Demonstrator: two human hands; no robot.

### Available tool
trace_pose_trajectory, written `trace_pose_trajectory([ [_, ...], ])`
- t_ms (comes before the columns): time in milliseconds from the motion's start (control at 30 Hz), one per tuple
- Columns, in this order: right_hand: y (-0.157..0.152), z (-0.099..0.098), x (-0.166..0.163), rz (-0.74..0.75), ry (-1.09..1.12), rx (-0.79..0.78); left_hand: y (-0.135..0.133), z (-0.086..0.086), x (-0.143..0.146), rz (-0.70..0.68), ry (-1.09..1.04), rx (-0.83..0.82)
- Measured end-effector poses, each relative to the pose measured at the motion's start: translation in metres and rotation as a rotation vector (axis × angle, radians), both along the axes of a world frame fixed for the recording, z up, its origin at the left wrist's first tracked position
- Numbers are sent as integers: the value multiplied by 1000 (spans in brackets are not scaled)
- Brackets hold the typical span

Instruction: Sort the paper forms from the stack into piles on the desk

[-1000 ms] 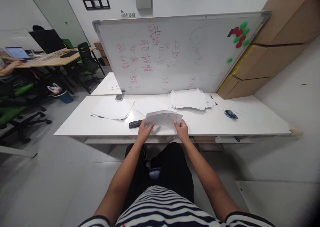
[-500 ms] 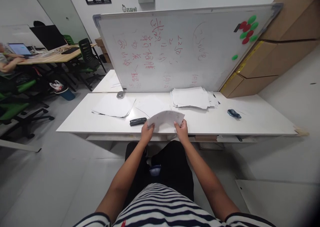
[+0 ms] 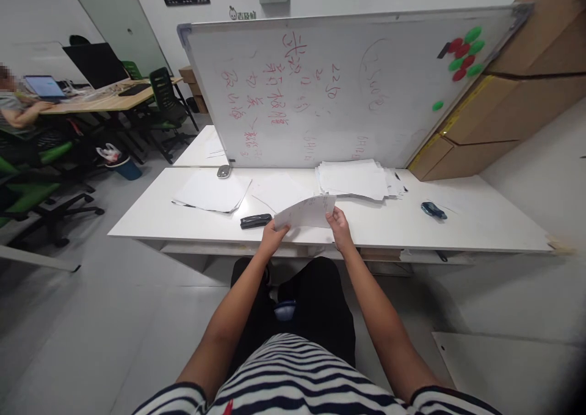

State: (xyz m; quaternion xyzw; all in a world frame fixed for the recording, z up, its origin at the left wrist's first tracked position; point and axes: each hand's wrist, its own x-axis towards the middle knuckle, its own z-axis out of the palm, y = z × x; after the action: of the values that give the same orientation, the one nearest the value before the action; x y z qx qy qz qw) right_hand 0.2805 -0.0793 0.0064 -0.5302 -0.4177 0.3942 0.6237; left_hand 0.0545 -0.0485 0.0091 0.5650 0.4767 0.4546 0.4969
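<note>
Both my hands hold a small sheaf of white paper (image 3: 306, 212) just above the near edge of the white table (image 3: 183, 223). My left hand (image 3: 273, 239) grips the sheaf's lower left corner with closed fingers. My right hand (image 3: 337, 227) pinches its right edge. The sheaf is lifted and tilted, its right side higher. A black stapler (image 3: 256, 221) lies on the table just left of my left hand. A thick stack of white sheets (image 3: 354, 178) sits beyond the sheaf, in front of the whiteboard (image 3: 329, 85).
Loose white sheets (image 3: 210, 192) lie at the table's left. A small dark blue object (image 3: 433, 210) rests at the right. Cardboard boxes (image 3: 513, 91) stand behind the board. At far left a person (image 3: 16, 107) sits at a wooden desk among green chairs.
The sheaf has risen off the table and tilted up on its right side. My right hand has moved up and forward with it. The view has shifted slightly.
</note>
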Motion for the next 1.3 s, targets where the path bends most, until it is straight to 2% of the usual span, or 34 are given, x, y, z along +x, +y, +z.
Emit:
trace_pose_trajectory([
  [233, -8, -2, -1, -6, -45, -91, -1, -5, 3, 18, -7, -67],
  [367, -25, 2, 0, -45, -244, -160, -7, 3, -4, -19, 36, -51],
  [467, -51, 3, -2, -31, -419, -224, -19, 8, -18, -97, 81, -133],
  [567, -82, -6, -7, 67, -450, -289, -37, 8, -33, -133, 270, -168],
  [633, -99, -16, -11, 110, -380, -337, -48, 8, -40, -41, 471, -71],
  [700, -111, -27, -13, 91, -285, -388, -53, 12, -45, 101, 631, 83],
  [767, -117, -34, -14, 34, -203, -431, -47, 19, -48, 178, 739, 249],
  [833, -118, -36, -14, -13, -146, -457, -30, 24, -52, 160, 827, 392],
  [900, -117, -33, -16, -28, -89, -464, -6, 25, -56, 124, 906, 469],
  [1000, -114, -24, -20, 6, 23, -432, 24, 16, -65, 72, 1002, 445],
  [1067, -110, -18, -23, 33, 92, -410, 34, 9, -70, 31, 1031, 428],
  [1167, -104, -12, -25, 55, 136, -405, 36, 2, -77, -24, 992, 472],
  [1300, -96, -11, -28, 28, 101, -432, 35, 4, -84, -85, 904, 485],
])
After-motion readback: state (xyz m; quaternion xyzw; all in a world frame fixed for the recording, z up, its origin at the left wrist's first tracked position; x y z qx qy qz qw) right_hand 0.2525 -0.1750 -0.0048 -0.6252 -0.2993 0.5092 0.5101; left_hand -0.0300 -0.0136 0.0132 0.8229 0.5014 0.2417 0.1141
